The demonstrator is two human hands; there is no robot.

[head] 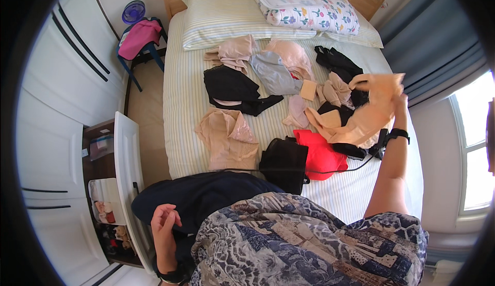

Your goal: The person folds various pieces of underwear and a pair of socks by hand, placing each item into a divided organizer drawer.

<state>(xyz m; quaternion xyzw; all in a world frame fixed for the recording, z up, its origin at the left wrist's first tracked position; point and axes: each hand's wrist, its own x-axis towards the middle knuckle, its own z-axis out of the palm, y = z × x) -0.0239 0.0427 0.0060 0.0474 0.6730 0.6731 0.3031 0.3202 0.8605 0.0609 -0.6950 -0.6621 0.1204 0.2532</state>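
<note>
At the right side of the bed, my right hand (pixel 401 101) grips a tan-orange undergarment (pixel 373 110), which hangs stretched out and slightly blurred. My left hand (pixel 164 219) is by my thigh near the drawer, loosely curled with nothing in it. Below the held garment are a red bra (pixel 321 156), a black garment (pixel 285 162) and a small lilac pad (pixel 297 110). Further left lie a beige shapewear garment (pixel 228 137) with lace and a black bra (pixel 230 86). A grey garment (pixel 272 71), a pink lace bra (pixel 294 56) and a folded beige garment (pixel 234 52) are beyond.
An open drawer (pixel 125 162) holds a white bin (pixel 118 197) and more clothes at left. A blue stool (pixel 149 52) bears a pink cloth and a purple fan (pixel 133 12). Pillows (pixel 224 15) and a floral quilt (pixel 328 15) lie at the headboard. A black cable (pixel 247 170) crosses the bed.
</note>
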